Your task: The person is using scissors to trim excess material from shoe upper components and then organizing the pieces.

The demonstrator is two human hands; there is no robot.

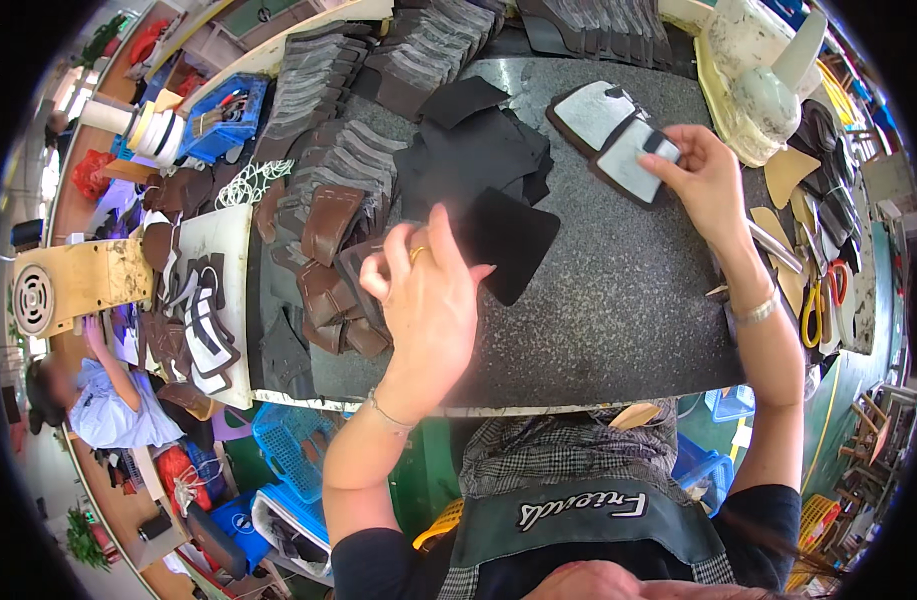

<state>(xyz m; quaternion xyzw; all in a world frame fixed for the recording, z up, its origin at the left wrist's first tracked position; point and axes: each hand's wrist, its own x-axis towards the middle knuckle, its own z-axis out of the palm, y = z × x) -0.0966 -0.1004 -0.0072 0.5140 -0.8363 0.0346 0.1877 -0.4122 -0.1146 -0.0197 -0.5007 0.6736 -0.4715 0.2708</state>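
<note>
My right hand (700,175) pinches a small brown-edged leather piece with a white backing (630,172), the thumb on its white face. That piece overlaps a second white-backed leather piece (581,112) on the dark speckled worktop (598,320). My left hand (430,310) is over the left-centre of the worktop, thumb and index finger apart, other fingers partly curled. Its thumb overlaps the left edge of a smooth black piece with rounded corners (516,245); I see no firm grip on it. Behind that piece lies a loose pile of black pieces (478,145).
Stacked grey-black leather pieces (313,85) line the back and left. Brown stitched pieces (330,220) lie beside my left hand. A cream machine (763,90) stands at the back right, with yellow-handled scissors (811,315) on the right. Another person (123,400) sits far left.
</note>
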